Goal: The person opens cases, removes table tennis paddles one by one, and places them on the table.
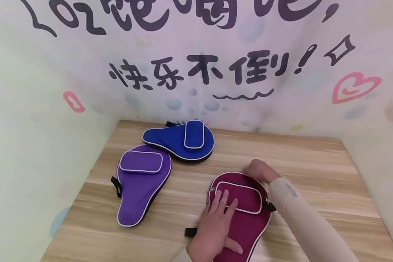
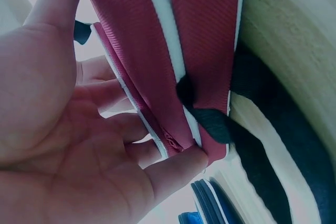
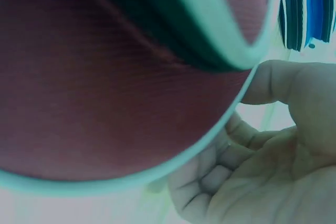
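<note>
A maroon table tennis paddle case (image 1: 252, 227) with white piping lies at the front right, its handle end toward me. My left hand (image 1: 214, 225) rests on it with fingers spread across its front pocket (image 1: 249, 198). In the left wrist view, the fingers of that hand (image 2: 105, 124) lie straight along the case (image 2: 168, 51). My right hand (image 1: 262, 171) is at the case's far right rim. The right wrist view shows this hand (image 3: 262, 145) with its thumb at the white-piped rim and other fingers curled behind; the fingertips are partly hidden.
A purple paddle case (image 1: 135, 196) lies on the left of the wooden table (image 1: 298, 153). Behind it, a blue paddle case (image 1: 170, 140) touches or nearly touches it near the back wall (image 1: 196, 105). Black straps (image 1: 190, 232) stick out from the maroon case.
</note>
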`<state>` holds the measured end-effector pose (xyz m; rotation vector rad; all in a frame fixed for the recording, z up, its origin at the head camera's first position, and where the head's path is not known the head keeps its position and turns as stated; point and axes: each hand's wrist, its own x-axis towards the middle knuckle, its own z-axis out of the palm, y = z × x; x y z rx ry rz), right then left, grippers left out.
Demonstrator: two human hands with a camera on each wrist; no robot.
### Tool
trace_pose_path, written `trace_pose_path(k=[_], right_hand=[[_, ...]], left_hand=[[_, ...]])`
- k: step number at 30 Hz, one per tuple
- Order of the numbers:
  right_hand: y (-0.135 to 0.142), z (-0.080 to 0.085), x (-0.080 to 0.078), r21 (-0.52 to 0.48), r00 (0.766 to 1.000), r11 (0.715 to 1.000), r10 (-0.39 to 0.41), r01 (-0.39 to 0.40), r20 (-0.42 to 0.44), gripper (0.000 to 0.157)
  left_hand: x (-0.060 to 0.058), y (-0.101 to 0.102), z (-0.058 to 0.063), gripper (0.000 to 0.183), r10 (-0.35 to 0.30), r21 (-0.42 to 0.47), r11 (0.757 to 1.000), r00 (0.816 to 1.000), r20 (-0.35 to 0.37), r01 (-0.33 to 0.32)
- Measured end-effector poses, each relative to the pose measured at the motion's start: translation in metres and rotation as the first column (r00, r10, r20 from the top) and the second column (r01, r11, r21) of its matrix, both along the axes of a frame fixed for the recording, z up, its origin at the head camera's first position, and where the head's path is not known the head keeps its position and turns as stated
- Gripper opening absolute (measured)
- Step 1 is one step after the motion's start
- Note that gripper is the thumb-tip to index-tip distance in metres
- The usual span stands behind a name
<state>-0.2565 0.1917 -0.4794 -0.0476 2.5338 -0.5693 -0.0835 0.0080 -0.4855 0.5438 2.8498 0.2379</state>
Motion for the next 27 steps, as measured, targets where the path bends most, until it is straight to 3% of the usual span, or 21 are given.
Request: trace_pose_path(k=[8,13,17,21,24,27], right_hand=[[0.019,-0.011,0.0,-0.172,0.994,0.98,0.091,-0.101,-0.066,0.024],[0.039,-0.016,0.008,-0.19,0.96,0.949,0.218,-0.251,-0.178,0.021],[0.045,-0.023,0.018,-0.108,0.895,0.939,0.272,-0.328,-0.354,0.017],[0.05,-0.036,0.031,-0.006,0.8,0.945,0.273,-0.327,-0.534,0.014],[0.056,-0.043,0.038,0.037,0.735,0.948,0.27,-0.316,-0.622,0.015],[0.062,-0.048,0.042,0.044,0.701,0.952,0.255,-0.304,-0.666,0.014]], left_hand=[[0.0,-0.001,0.001,0.127,0.008,-0.029,1.0,1.0,0.022,-0.008],[0.003,-0.002,0.0,0.126,-0.004,-0.024,1.0,1.0,0.018,0.004],[0.003,-0.003,0.001,0.126,0.001,-0.019,1.0,1.0,0.003,-0.001],[0.001,-0.003,0.003,0.125,-0.013,-0.017,1.0,1.0,0.017,0.013],[-0.001,-0.003,0.003,0.125,-0.021,-0.02,1.0,1.0,0.022,0.021],[-0.004,-0.003,0.001,0.125,-0.023,-0.026,0.999,1.0,0.013,0.024]])
